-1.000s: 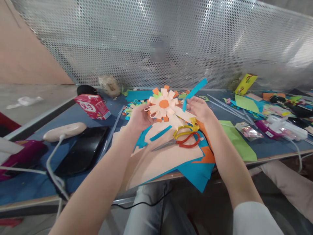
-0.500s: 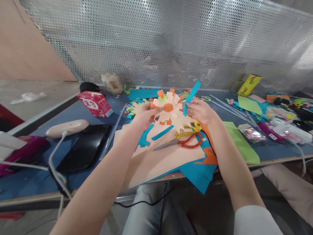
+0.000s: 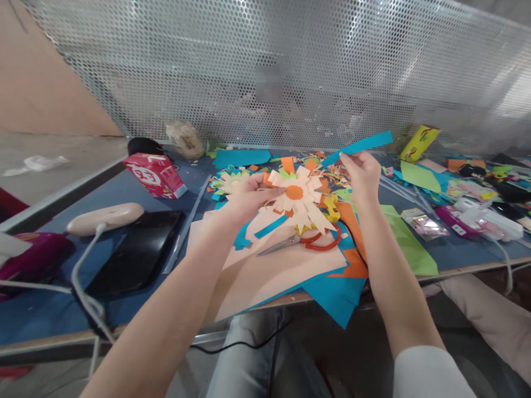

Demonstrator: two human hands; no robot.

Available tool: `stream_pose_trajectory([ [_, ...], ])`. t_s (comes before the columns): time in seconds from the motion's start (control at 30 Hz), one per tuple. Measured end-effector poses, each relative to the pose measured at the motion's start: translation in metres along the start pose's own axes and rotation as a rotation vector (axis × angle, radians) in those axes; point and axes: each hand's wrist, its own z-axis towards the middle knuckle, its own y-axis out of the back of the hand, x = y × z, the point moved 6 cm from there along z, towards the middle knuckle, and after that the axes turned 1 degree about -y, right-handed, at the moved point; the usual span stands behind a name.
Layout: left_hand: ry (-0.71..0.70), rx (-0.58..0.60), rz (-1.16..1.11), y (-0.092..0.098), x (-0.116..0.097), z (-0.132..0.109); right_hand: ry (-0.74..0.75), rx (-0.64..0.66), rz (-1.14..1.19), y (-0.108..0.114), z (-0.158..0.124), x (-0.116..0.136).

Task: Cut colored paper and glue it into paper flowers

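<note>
A paper flower (image 3: 305,205) with pale peach petals, an orange centre and orange tips behind is pinched in my left hand (image 3: 254,194), at its left side. Up and to the right, my right hand (image 3: 362,172) pinches a blue paper strip (image 3: 367,142), which slants up to the right above the flower. Below the flower, red-handled scissors (image 3: 319,241) lie on peach paper sheets (image 3: 265,276), their blades pointing left. A loose blue strip (image 3: 271,226) lies beside them. Yellow-handled scissors (image 3: 331,209) are partly hidden by the flower.
Left of the sheets are a black tablet-like slab (image 3: 139,251), a white corded device (image 3: 105,219) and a red box (image 3: 155,176). Green paper (image 3: 409,243) and a small clear packet (image 3: 425,222) lie right. A perforated metal panel (image 3: 199,66) closes the back.
My right hand has moved up and right with the blue strip, which now lies flatter. The flower has shifted slightly right and down, over the yellow-handled scissors.
</note>
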Motion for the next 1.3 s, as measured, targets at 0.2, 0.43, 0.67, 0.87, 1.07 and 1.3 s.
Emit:
stream_pose_trajectory([
  [0.2,-0.014,0.012,0.125,-0.003,0.0,-0.002,0.163,0.023,-0.112,-0.008,-0.012,0.021],
  [0.43,-0.106,-0.049,0.263,-0.003,-0.011,-0.005,0.206,0.137,-0.206,-0.016,-0.025,0.04],
  [0.67,-0.141,-0.069,0.292,-0.001,-0.011,-0.003,0.243,0.152,-0.221,-0.019,-0.029,0.046],
  [0.87,-0.231,-0.095,0.34,-0.001,-0.019,-0.006,0.233,0.178,-0.218,-0.022,-0.029,0.045],
  [1.07,-0.284,-0.119,0.416,-0.003,-0.026,-0.009,0.223,0.253,-0.162,-0.028,-0.029,0.041],
  [1.3,-0.296,-0.104,0.346,-0.001,-0.022,-0.006,0.335,0.325,-0.151,-0.029,-0.027,0.038],
])
